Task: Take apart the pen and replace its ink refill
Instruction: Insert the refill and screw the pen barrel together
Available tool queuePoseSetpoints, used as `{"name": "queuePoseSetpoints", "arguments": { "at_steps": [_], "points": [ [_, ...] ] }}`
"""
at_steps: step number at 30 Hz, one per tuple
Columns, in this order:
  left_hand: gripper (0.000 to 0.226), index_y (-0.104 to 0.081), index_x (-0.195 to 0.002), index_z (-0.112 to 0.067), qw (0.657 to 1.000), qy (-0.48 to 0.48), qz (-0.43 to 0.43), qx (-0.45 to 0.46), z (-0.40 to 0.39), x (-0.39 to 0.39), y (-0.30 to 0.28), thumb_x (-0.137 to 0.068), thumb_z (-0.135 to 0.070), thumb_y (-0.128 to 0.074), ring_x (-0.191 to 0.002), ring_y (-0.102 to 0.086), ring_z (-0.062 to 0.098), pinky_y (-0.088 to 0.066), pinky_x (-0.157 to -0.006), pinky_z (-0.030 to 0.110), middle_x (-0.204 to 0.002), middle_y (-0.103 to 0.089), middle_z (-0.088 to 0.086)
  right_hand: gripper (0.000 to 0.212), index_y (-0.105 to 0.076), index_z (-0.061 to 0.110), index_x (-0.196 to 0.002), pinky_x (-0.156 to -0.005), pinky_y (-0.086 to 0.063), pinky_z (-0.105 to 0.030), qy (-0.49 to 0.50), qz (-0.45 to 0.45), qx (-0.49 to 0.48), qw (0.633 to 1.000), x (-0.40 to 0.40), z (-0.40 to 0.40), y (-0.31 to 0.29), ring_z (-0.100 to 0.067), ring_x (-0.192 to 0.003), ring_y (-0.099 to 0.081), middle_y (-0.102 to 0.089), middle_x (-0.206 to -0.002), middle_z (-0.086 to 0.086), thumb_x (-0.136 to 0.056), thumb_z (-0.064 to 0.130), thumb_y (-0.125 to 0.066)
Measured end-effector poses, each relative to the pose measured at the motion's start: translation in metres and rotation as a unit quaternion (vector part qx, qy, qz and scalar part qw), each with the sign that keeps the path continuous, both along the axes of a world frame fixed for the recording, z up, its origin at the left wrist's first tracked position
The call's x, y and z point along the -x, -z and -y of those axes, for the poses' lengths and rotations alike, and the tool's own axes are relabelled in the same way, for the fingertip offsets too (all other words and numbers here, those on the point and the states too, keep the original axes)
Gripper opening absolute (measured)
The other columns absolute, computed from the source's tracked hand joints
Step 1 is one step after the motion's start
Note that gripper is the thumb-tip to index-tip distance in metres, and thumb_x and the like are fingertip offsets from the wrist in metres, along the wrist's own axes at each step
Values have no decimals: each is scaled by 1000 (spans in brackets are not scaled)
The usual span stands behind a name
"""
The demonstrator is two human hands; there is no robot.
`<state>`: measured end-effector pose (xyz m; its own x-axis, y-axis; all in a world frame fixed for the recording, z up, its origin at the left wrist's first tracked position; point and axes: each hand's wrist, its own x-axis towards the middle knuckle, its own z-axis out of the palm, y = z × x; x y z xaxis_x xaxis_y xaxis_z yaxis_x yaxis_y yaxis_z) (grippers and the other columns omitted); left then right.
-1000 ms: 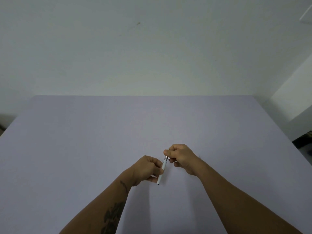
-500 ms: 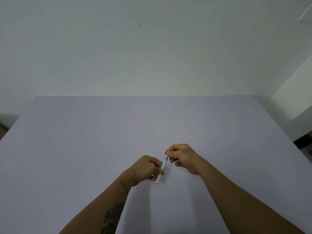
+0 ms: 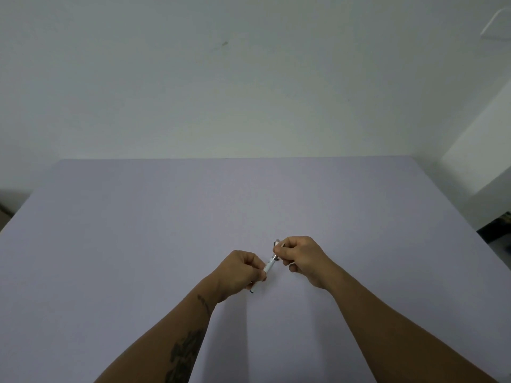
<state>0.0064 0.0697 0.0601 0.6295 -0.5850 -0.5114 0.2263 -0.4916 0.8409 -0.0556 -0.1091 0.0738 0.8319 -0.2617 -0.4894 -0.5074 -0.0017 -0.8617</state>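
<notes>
A slim white pen [image 3: 270, 265] with a silver collar and a dark tip is held slantwise just above the lilac table [image 3: 138, 244]. My left hand [image 3: 242, 270] is closed around its lower barrel, and the dark tip pokes out below the fingers. My right hand [image 3: 300, 257] pinches the upper end near the silver collar. A short stretch of the barrel shows between the two hands. The rest of the pen is hidden by my fingers.
The table's far edge meets a pale wall. On the right a white wall corner [image 3: 475, 161] stands past the table's edge, with dark clutter [image 3: 497, 225] on the floor below it.
Both hands have stayed in place with the pen. The pen is tilted a little more, its lower tip swung slightly left, and the right hand's fingers have shifted on the upper end.
</notes>
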Motion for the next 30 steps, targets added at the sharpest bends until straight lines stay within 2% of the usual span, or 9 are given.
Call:
{"name": "queuePoseSetpoints", "arguments": {
  "at_steps": [3, 5, 8, 12, 16, 19, 21, 25, 30],
  "points": [
    [4, -71, -79, -6, 1000, 5, 21, 1, 1, 1, 0, -80, -2, -69, -57, -56, 15, -52, -58, 24, -70, -62, 8, 22, -63, 6, -73, -50, -39, -23, 9, 11, 43, 999, 2, -2, 2, -13, -54, -44, -55, -55, 4, -88, 20, -71],
    [6, -70, -77, -8, 999, 10, 31, 1, 2, 1, -1, -81, -3, -69, -56, -56, 13, -51, -57, 22, -68, -63, 6, 29, -60, 8, -72, -47, -40, -20, 13, 8, 64, 998, 5, -3, 2, -11, -51, -44, -54, -49, 10, -89, 28, -71],
    [10, -71, -74, -11, 1000, 6, 23, 10, 3, 1, -1, -80, -3, -71, -57, -57, 13, -52, -57, 22, -68, -63, 5, 26, -65, 6, -79, -51, -42, -22, 0, 1, 39, 999, 7, 0, -1, -12, -56, -49, -58, -60, 4, -90, 30, -70],
    [10, -72, -74, -11, 1000, -10, 8, 23, 4, 0, -1, -78, -2, -74, -60, -56, 17, -52, -61, 27, -68, -63, 6, 14, -75, 5, -91, -56, -44, -25, -1, 3, -46, 999, 8, 6, -6, -12, -63, -55, -66, -72, 0, -89, 18, -70],
    [11, -73, -73, -12, 999, -13, 16, 24, 4, 1, -1, -78, -3, -73, -59, -55, 16, -51, -58, 27, -68, -64, 6, 11, -72, 6, -80, -55, -43, -25, 4, 13, 20, 1000, 8, 6, -5, -14, -62, -53, -61, -61, 5, -88, 12, -69],
    [6, -73, -75, -13, 999, -15, 47, 17, 4, 4, 1, -77, -7, -74, -59, -57, 15, -52, -59, 27, -69, -65, 6, 19, -68, 3, -77, -53, -41, -25, 1, 15, 69, 997, 7, 3, -3, -13, -56, -49, -56, -52, 8, -87, 19, -70],
    [5, -73, -76, -13, 998, -19, 67, 12, 4, 6, 2, -77, -9, -75, -60, -58, 15, -52, -61, 28, -69, -65, 5, 25, -66, 8, -70, -52, -40, -24, -1, 12, 89, 996, 8, 2, -1, -10, -51, -47, -55, -50, 9, -88, 25, -71],
    [5, -72, -78, -13, 996, -23, 81, 5, 4, 7, 4, -78, -9, -74, -60, -56, 15, -52, -62, 27, -68, -64, 4, 24, -71, 2, -85, -55, -42, -25, -4, 7, 56, 998, 10, 4, 1, -12, -58, -53, -60, -65, 0, -89, 25, -69],
    [2, -73, -79, -10, 996, -29, 80, -3, 0, 5, 3, -78, -8, -74, -57, -57, 14, -52, -59, 26, -67, -65, 4, 9, -77, 10, -91, -57, -44, -25, -5, 14, -26, 1000, 10, 7, 1, -15, -67, -56, -67, -83, -7, -88, 11, -68]
  ]
}}
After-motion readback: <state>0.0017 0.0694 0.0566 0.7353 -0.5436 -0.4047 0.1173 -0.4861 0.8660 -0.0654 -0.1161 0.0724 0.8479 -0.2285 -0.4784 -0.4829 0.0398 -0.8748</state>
